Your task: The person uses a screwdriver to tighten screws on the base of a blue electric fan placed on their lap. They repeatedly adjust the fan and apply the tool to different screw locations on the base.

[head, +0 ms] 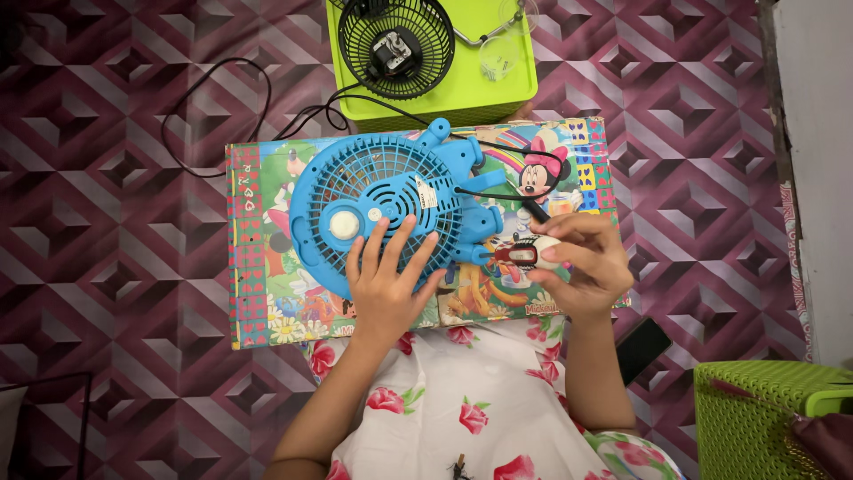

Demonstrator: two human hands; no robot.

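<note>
head view: left hand (386, 276) flat, open on one blue fan housing (382, 200); right hand (582, 262) grips one screwdriver (520, 255).

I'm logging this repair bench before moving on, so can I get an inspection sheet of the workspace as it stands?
Surface: colourful cartoon-printed board lying on a maroon geometric-patterned floor covering.
Job's things: blue plastic fan housing with grille flat on the board; red-and-black-handled screwdriver with its tip at the housing's right edge.
Clutter: black wire fan guard with motor on a lime green plastic stool; dark flat phone-like object on the floor.
Grips: left hand pressed flat on the grille; right hand closed round the screwdriver.
Cables: black cord looping from the stool across the floor.
Surroundings: green woven basket at lower right.
</note>
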